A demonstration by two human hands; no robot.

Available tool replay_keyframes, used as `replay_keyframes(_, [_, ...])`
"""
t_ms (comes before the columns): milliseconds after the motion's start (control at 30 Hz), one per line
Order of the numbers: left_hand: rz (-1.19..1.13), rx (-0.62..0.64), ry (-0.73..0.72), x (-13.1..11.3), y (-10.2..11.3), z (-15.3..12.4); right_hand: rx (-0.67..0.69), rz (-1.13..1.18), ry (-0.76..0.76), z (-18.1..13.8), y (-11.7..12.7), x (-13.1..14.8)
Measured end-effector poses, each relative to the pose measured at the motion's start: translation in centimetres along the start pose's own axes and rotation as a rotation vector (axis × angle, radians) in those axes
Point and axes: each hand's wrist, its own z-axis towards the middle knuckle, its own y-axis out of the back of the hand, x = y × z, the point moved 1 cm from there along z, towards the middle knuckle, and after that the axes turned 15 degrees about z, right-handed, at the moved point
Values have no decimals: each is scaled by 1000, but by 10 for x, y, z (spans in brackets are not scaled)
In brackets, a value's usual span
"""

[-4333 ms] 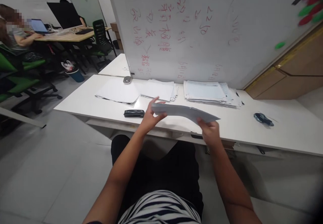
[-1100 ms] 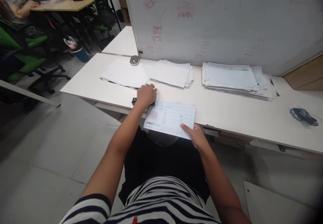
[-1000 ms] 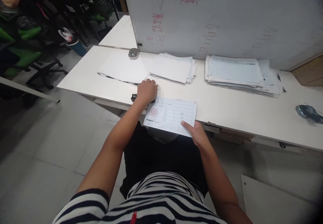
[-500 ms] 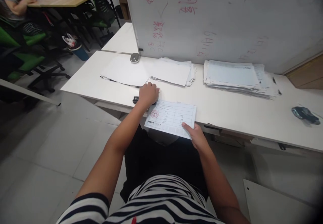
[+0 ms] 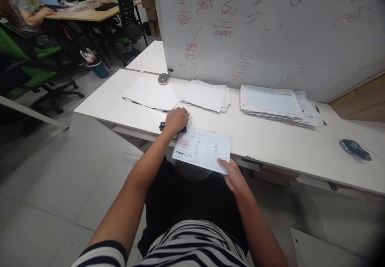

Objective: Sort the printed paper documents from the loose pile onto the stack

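My left hand (image 5: 177, 119) is closed over a black stapler (image 5: 162, 126) at the desk's front edge, hiding most of it. Against the stapler lies the upper left corner of a printed paper form (image 5: 201, 148), which carries a red round stamp and a table of text. The form's lower part sticks out past the desk edge. Its lower right corner is pinched in my right hand (image 5: 233, 172), thumb on top. Just beyond my left hand lie white sheets with a dark edge (image 5: 150, 92).
A stack of white paper (image 5: 206, 95) and a thicker pile of printed papers (image 5: 270, 102) stand along the whiteboard (image 5: 255, 34). A small grey device (image 5: 163, 78) sits at the back left; a dark object in clear wrap (image 5: 355, 149) lies right. A seated person (image 5: 30, 16) works at another desk.
The camera view has tilted slightly upward, so the desk sits lower in the picture. Both hands keep their places on the stapler and the form.
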Motion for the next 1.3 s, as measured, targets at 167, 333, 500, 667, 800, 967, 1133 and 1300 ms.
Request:
replay_keyframes(167, [-178,66,35,8,3,2,-31,43,-15,2,1,-2])
replay_keyframes(333, [-323,63,55,13,3,3,-27,47,-4,4,3,-5])
replay_keyframes(500, [-610,43,60,15,-1,8,-12,9,17,2,3,-8])
replay_keyframes(667, [-956,-328,89,28,13,-3,-4,-108,134,-2,6,-13])
replay_keyframes(800, [-704,-509,37,51,17,-33,-8,-159,260,-5,8,-14])
replay_keyframes(967, [-93,-317,-152,61,-12,-54,-42,-203,352,-7,11,-9])
replay_keyframes(1133, [-21,-360,57,57,-35,-48,-119,-162,377,-12,26,8])
replay_keyframes(1300, [-56,-383,121,57,-39,-44,-115,-103,396,-25,43,29])
